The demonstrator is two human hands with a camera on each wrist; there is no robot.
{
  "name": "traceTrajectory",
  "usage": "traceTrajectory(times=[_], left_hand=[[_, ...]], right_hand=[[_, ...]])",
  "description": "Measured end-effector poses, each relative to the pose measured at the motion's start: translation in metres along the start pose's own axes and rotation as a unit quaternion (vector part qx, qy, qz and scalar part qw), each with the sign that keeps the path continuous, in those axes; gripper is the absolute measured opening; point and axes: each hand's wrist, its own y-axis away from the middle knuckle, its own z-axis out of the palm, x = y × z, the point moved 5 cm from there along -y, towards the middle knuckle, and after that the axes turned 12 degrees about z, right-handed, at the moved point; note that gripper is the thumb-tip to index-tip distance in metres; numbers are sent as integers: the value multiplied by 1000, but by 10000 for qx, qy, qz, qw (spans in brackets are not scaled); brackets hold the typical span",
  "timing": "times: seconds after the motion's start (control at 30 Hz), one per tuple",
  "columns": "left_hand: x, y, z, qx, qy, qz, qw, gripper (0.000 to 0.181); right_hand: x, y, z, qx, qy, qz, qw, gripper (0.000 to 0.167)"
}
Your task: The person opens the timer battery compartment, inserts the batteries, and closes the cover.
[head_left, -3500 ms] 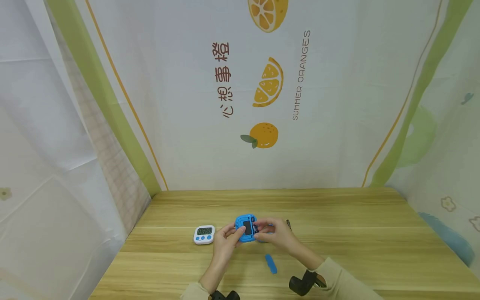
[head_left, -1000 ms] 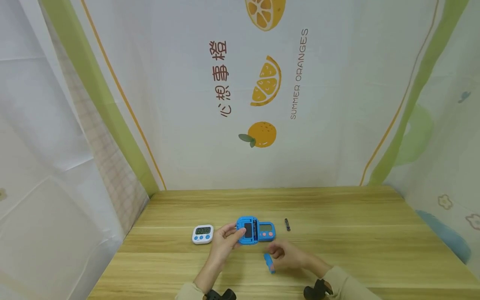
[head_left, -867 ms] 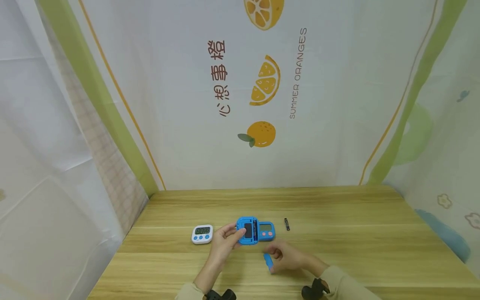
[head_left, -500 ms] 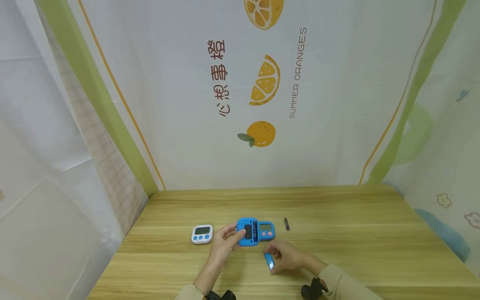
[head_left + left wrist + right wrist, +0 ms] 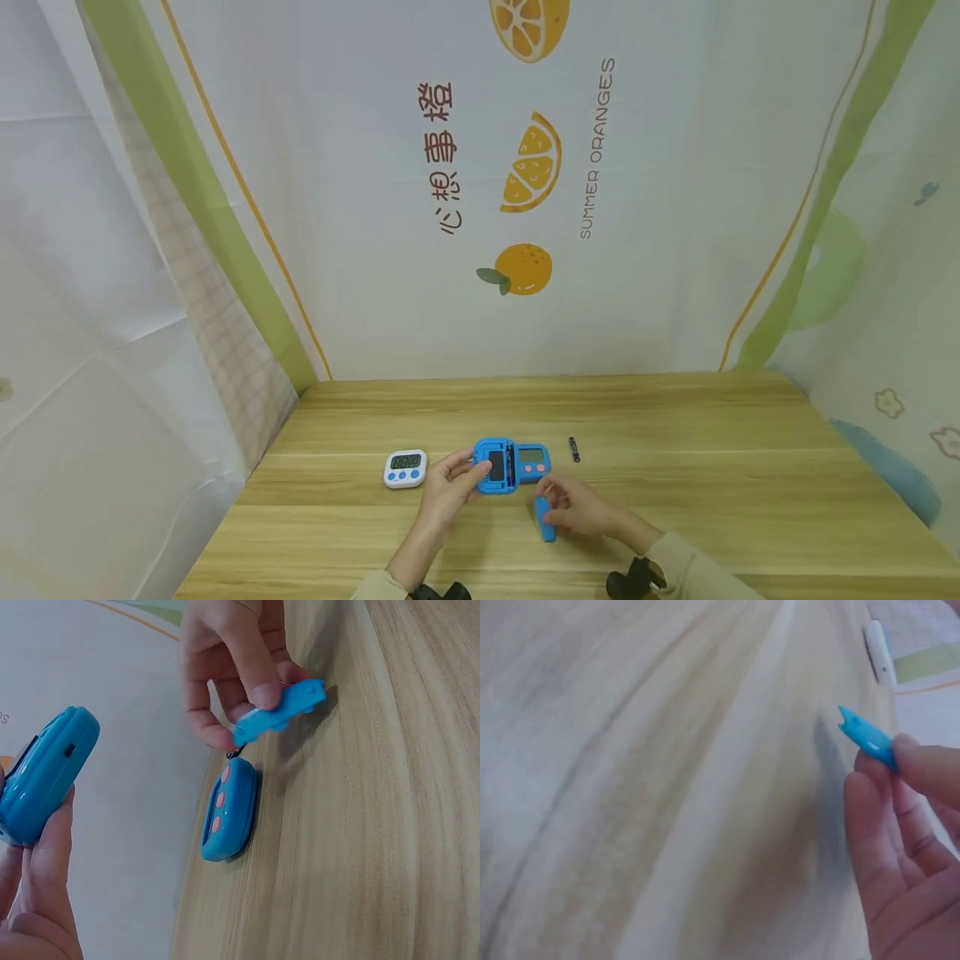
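My left hand (image 5: pixel 448 490) grips a blue digital timer (image 5: pixel 483 487) with its back facing up, thumb across it. Its battery slot is uncovered, and something dark lies along the slot. My right hand (image 5: pixel 577 505) pinches a blue battery cover (image 5: pixel 281 710) between thumb and fingers. In the left wrist view the cover is raised off the table, its small tabs pointing down. Just behind the held timer lies a second blue timer (image 5: pixel 533 460) with pink buttons, face up on the table.
A white timer (image 5: pixel 405 469) with blue buttons lies to the left of my left hand. A loose dark battery (image 5: pixel 573 449) rests on the wooden table (image 5: pixel 675 475), right of the second blue timer. A printed curtain (image 5: pixel 637 317) hangs behind the table.
My right hand has left the held timer's battery slot, reached down to the battery cover on the table, and lifted it. The left hand keeps its grip on the timer, barely moving.
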Motion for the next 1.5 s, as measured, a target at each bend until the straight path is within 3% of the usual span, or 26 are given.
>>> traceTrajectory(times=[0.23, 0.47, 0.63, 1.5], left_hand=[[-1, 0, -1, 20, 44, -20, 10000, 51], [3, 1, -1, 58, 120, -32, 9999, 48], [-1, 0, -1, 118, 106, 43, 9999, 50], [-1, 2, 8, 147, 188, 108, 9997, 47]], right_hand=[[-23, 3, -15, 123, -1195, -459, 9917, 30], [-41, 8, -26, 368, -1948, 96, 9801, 37], [-52, 6, -27, 597, -2276, 290, 9715, 42], [-61, -7, -18, 1492, -2182, 280, 9640, 30]])
